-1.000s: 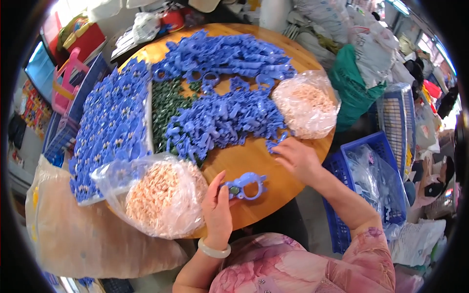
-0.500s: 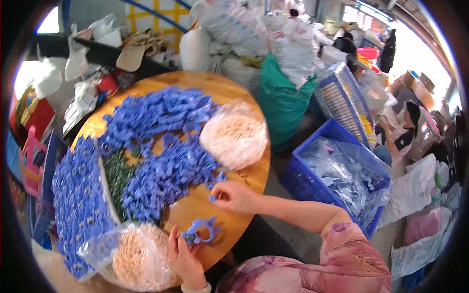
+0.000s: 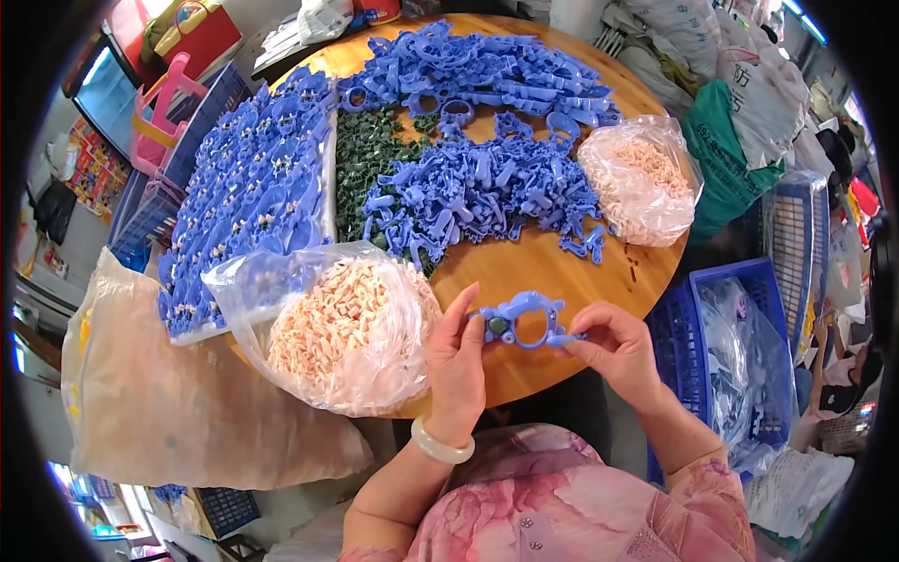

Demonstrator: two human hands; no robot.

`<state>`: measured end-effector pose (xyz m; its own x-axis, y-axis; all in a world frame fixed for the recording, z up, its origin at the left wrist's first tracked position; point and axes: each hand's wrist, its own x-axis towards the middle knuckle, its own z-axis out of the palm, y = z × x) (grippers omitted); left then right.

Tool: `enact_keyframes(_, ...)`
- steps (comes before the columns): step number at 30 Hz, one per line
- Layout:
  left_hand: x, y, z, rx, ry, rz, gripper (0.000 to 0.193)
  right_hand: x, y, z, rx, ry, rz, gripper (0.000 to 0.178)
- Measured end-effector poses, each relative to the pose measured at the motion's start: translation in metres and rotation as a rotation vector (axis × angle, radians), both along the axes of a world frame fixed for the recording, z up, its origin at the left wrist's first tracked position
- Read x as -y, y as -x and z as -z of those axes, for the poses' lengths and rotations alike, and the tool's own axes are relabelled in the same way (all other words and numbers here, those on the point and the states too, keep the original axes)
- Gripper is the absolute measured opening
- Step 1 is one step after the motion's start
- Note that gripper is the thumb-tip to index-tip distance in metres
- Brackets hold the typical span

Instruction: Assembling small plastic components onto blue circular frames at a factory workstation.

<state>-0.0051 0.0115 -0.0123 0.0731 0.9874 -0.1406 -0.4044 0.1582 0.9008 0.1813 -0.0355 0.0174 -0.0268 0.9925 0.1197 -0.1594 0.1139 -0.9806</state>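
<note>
Head cam: L hand (image 3: 457, 370) pinches blue ring (image 3: 524, 302); R hand (image 3: 621, 354), small blue pc (image 3: 559, 341) at its edge; bag (image 3: 363, 377) L of grip.

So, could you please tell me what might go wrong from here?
The small blue piece could slip, since the right hand only pinches it. The clear bag of peach-coloured pieces sits at the near edge of the round table, beside the left hand, so a bump might spill it. The green pieces lie against the pile of small blue parts, so the two could get mixed.
</note>
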Motion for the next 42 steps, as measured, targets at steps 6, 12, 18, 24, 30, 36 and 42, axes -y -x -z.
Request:
enact_keyframes(6, 0.002, 0.000, -0.001, 0.025, 0.005, 0.022, 0.034, 0.004, 0.011, 0.005, 0.457, -0.275, 0.067, 0.018)
enact_keyframes(12, 0.000, -0.001, -0.002, 0.085, 0.040, 0.008, 0.033, -0.002, 0.018, -0.001, 0.618, -0.292, 0.180, 0.022)
enact_keyframes(18, 0.000, -0.002, -0.002, 0.067, 0.022, 0.005, 0.033, -0.006, 0.018, 0.004, 0.880, -0.377, 0.304, 0.025)
enact_keyframes(24, -0.001, -0.002, 0.002, 0.041, -0.012, -0.005, 0.034, -0.007, 0.019, 0.004, 0.880, -0.438, 0.325, 0.026)
enact_keyframes(30, 0.001, -0.006, -0.004, 0.065, 0.005, 0.007, 0.033, -0.008, 0.028, 0.000, 0.886, -0.547, 0.300, 0.026)
enact_keyframes(36, 0.000, -0.004, -0.003, 0.076, 0.036, 0.018, 0.033, -0.010, 0.028, 0.001, 0.958, -0.575, 0.268, 0.028)
enact_keyframes(42, -0.003, -0.006, -0.001, 0.039, 0.048, 0.038, 0.034, -0.007, 0.029, 0.000, 0.903, -0.431, 0.269, 0.030)
